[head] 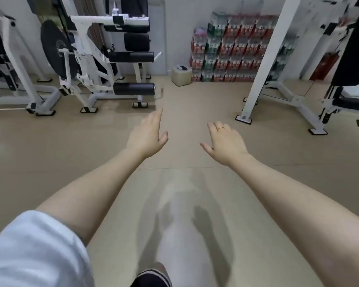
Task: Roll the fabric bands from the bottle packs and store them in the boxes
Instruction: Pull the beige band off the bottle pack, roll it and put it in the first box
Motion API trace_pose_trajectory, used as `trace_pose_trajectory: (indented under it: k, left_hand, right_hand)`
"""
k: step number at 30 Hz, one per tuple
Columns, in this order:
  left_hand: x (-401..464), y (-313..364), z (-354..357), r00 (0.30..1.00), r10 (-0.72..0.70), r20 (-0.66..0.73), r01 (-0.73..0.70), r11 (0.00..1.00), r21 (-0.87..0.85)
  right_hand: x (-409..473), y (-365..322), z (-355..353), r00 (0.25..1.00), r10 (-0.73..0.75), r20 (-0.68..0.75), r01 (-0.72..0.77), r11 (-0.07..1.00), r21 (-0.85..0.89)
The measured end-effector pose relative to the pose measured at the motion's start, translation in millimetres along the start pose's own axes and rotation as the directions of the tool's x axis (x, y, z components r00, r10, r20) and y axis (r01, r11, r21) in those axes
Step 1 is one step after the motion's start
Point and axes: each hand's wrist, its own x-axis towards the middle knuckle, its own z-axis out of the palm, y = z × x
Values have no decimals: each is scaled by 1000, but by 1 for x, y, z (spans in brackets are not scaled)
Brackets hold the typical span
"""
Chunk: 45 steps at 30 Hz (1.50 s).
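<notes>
Head view, gym room, tan floor (50, 146). Left hand (146, 137): held out over the floor with fingers straight and together, thumb apart, grasping nothing. Right hand (226, 141): likewise extended, fingers relaxed and spread a little, released, a ring on one finger; nothing in it. Both arms reach forward toward the far wall, which by judgement suits a person walking up to the stock, hands ready, not yet working. Bottle packs (236, 50): shrink-wrapped, red and green labels, stacked several rows high against the back wall, well apart from both hands; stacking against the wall keeps them off the walking lane. Fabric bands: none can be made out on the packs; the picture is too soft there to tell. Box (181, 76): one pale, squarish container on the floor just beside the left end of the stack, a small dark-and-white item lying on its top; whether it is one of the storage boxes cannot be told. White weight machine (104, 59): left of the lane, black pads. White rack post (267, 59): right, slanting in the wide lens. Task stage, as judged: start, nothing rolled yet.
</notes>
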Motion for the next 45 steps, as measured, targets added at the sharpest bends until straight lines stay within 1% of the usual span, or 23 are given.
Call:
trace_pose_trajectory:
  k: [1, 5, 7, 11, 19, 25, 29, 32, 34, 38, 41, 45]
  left_hand:
    - [2, -1, 5, 999, -30, 22, 30, 1000, -3]
    - [22, -25, 36, 992, -79, 95, 83, 996, -36]
    - [44, -41, 51, 988, -116, 102, 123, 990, -62]
    - [111, -77, 72, 982, -149, 113, 158, 985, -74]
    - [291, -122, 75, 989, -58, 138, 68, 995, -75]
    - [421, -116, 92, 988, 74, 139, -60, 992, -108]
    - [514, -100, 118, 980, 141, 143, -129, 988, -90]
    - [585, -90, 141, 976, 168, 141, -156, 983, -97]
    - [636, -83, 154, 973, 177, 146, -164, 982, -96]
    - [741, -75, 166, 979, 152, 139, -143, 987, -73]
    - [813, -80, 170, 988, 98, 118, -88, 993, -80]
    - [890, -101, 174, 997, 16, 73, -10, 996, -83]
  right_hand:
    - [3, -3, 6, 999, -11, 32, 11, 1000, -11]
    - [32, -1, 38, 993, -57, 106, 57, 998, 6]
    - [59, 2, 51, 988, -58, 143, 59, 998, -2]
    - [132, 8, 74, 979, -58, 195, 66, 997, -33]
    - [304, 48, 77, 978, 26, 206, -35, 998, 43]
    - [403, 113, 76, 970, 179, 165, -197, 975, 101]
    - [469, 174, 87, 954, 257, 152, -272, 958, 86]
    - [523, 222, 99, 943, 294, 157, -307, 949, 72]
    - [566, 255, 104, 942, 295, 161, -308, 950, 61]
    - [665, 316, 102, 960, 233, 153, -244, 968, 53]
    - [742, 352, 101, 971, 191, 144, -202, 977, 66]
    - [831, 380, 113, 974, 150, 172, -170, 979, 108]
